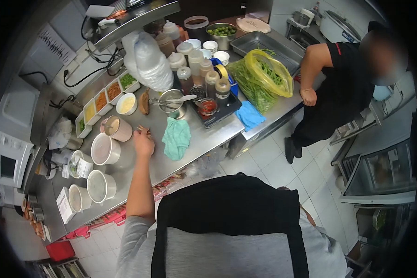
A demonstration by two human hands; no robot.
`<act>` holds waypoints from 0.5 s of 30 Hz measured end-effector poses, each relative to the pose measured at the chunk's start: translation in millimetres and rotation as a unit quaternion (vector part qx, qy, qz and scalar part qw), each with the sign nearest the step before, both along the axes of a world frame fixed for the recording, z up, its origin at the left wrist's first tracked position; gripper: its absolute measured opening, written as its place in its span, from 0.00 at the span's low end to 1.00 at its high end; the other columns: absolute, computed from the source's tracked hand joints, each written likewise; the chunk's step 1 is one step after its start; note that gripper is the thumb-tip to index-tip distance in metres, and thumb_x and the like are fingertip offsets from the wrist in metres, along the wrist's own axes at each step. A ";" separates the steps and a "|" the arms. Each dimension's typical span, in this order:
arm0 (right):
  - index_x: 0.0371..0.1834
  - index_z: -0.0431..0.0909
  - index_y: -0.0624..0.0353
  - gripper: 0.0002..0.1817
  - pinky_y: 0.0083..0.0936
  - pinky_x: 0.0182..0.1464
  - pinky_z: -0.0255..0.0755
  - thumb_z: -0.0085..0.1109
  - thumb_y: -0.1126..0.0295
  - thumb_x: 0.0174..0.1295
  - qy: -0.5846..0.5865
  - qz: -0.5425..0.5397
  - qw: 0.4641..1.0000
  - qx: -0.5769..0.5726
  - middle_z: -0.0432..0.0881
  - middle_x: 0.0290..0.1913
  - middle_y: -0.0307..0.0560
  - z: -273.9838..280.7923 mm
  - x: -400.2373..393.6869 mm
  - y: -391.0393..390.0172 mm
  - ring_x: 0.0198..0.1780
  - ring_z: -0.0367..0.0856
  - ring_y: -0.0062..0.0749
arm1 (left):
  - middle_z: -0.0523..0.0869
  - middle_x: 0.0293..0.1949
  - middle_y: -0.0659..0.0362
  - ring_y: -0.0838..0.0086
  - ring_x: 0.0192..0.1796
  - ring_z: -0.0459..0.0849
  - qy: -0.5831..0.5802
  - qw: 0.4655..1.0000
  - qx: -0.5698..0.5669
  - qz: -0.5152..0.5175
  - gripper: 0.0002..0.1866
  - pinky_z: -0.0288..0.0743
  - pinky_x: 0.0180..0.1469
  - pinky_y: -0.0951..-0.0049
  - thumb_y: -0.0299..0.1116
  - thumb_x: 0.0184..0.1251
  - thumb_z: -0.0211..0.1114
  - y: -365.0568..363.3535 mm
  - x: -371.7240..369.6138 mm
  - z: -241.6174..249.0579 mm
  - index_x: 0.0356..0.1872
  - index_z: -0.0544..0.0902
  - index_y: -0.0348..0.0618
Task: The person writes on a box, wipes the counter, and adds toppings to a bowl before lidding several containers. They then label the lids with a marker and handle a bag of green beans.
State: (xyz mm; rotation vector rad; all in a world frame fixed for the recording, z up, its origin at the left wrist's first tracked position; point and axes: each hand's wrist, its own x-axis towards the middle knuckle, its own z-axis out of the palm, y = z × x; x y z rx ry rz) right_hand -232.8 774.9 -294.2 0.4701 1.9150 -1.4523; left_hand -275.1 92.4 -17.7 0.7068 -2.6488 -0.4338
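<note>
My left hand (144, 141) rests on the steel counter (125, 169), its fingers apart and nothing visible in them. Just left of it stands a tub of pale sauce (118, 129) with a utensil in it. To the hand's right lies a crumpled green cloth (176, 138). Beyond the fingers are a brown piece of food or wood (144, 102), too small to make out, and a white bowl of yellow shreds (126, 104). A metal pot (171, 110) with spoons sits behind the cloth. My right hand is out of sight; only a sliver of that arm shows beside the apron.
Several white tubs (102, 186) line the counter's left part. Farther back are trays of chopped toppings (102, 101), squeeze bottles (195, 60) and a yellow bag of green vegetables (266, 74). A blue cloth (250, 116) hangs near the edge. Another person (331, 88) stands at right.
</note>
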 end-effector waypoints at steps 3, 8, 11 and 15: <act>0.49 0.77 0.61 0.25 0.27 0.42 0.77 0.67 0.60 0.49 0.132 0.260 0.946 0.143 0.84 0.38 0.53 55.2 -35.7 -28.2 0.38 0.84 0.36 | 0.74 0.48 0.46 0.52 0.49 0.75 -0.009 0.999 0.032 -0.036 0.24 0.71 0.53 0.61 0.16 0.51 0.56 8.5 -19.9 3.1 0.53 0.78 0.45; 0.53 0.76 0.55 0.26 0.26 0.45 0.76 0.66 0.56 0.53 0.133 0.321 0.931 0.110 0.84 0.38 0.49 105.9 -83.2 -86.2 0.39 0.83 0.35 | 0.64 0.63 0.43 0.51 0.61 0.70 0.041 0.998 0.050 -0.028 0.33 0.69 0.59 0.63 0.15 0.49 0.59 45.1 -27.4 18.9 0.61 0.71 0.49; 0.53 0.76 0.54 0.23 0.27 0.45 0.75 0.64 0.58 0.55 0.121 0.281 0.951 0.047 0.84 0.40 0.50 115.2 -106.7 -97.8 0.40 0.83 0.36 | 0.59 0.67 0.43 0.47 0.67 0.62 0.076 0.997 -0.027 -0.006 0.37 0.62 0.64 0.59 0.20 0.49 0.64 48.9 -13.1 40.7 0.65 0.66 0.52; 0.52 0.77 0.56 0.21 0.27 0.45 0.75 0.63 0.60 0.57 0.328 0.489 0.807 0.036 0.83 0.41 0.50 68.6 -147.1 -68.2 0.40 0.82 0.36 | 0.59 0.66 0.41 0.45 0.67 0.59 0.179 0.973 -0.114 0.094 0.36 0.56 0.67 0.54 0.23 0.50 0.65 34.6 41.6 61.2 0.64 0.67 0.51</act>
